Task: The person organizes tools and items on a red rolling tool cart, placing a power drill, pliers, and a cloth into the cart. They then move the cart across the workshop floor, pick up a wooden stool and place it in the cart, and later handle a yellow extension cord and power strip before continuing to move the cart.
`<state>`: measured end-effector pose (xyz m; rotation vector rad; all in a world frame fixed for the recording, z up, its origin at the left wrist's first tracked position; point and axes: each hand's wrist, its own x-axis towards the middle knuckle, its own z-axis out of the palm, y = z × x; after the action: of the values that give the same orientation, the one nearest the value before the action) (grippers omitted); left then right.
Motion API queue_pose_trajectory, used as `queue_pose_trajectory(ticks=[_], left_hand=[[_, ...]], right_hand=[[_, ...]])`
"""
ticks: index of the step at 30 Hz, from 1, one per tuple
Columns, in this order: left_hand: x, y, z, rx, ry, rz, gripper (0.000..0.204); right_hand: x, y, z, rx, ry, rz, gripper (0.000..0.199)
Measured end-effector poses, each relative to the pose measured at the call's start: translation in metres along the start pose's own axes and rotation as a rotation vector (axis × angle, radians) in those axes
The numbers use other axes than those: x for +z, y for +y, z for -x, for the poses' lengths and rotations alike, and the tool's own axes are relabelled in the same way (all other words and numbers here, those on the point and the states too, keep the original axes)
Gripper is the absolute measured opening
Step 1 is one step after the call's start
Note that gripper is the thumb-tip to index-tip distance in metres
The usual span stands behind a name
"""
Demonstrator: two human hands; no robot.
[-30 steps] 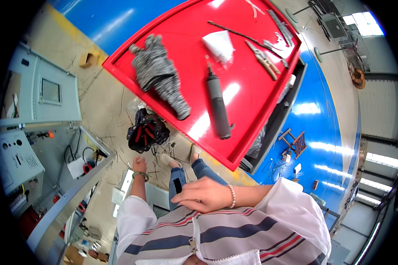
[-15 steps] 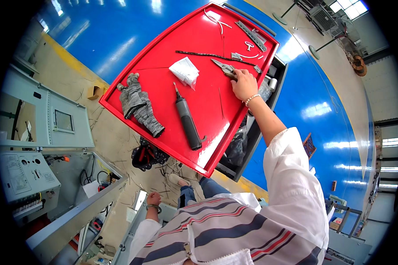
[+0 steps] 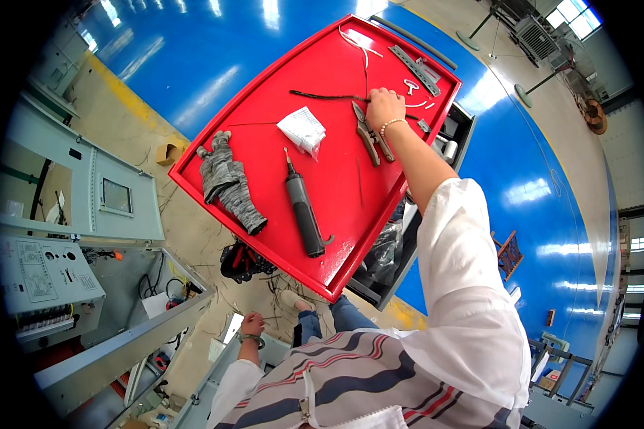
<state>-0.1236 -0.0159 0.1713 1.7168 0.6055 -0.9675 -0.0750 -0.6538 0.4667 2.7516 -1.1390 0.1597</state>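
Note:
On the red tray, my right hand has its fingers curled down around the middle of a thin black cable; the fingertips are hidden. Just below that hand lies a pair of snips with brown handles, spread apart. To their left are a small plastic bag with white paper and a dark grey power screwdriver, its bit toward the far side. Grey knitted gloves lie at the tray's left. My left hand hangs low beside my leg, fingers curled, with nothing visible in it.
Near the tray's far right lie a slotted metal rail, a white T-shaped key and white ties. An open drawer with plastic bags juts out below the right edge. An open grey electrical cabinet stands at left.
My right hand has let go of the snips and moved up and slightly left onto the black cable. The snips now lie turned, handles toward me. My left hand stays low.

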Motion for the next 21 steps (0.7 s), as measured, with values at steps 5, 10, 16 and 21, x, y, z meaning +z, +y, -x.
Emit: queue_pose_trajectory(ticks=[5,10,16,21], left_hand=[[-0.026,-0.033,-0.026,-0.187,-0.204,0.214,0.009],[-0.009,-0.033,-0.031,-0.108,-0.089,0.042,0.009],[-0.023,-0.026,-0.077,-0.170,-0.405,0.330,0.008],[0.027,0.024,-0.028,0.066,-0.147,0.078,0.011]], right_hand=[[-0.087,0.044,0.053,0.099,0.412,-0.504,0.022],[-0.109,0.183,0.195,0.412,-0.130,0.126,0.016],[-0.090,0.174,0.211,0.204,0.097,-0.121,0.029],[-0.076,0.066,0.122,-0.040,0.112,-0.415,0.014]])
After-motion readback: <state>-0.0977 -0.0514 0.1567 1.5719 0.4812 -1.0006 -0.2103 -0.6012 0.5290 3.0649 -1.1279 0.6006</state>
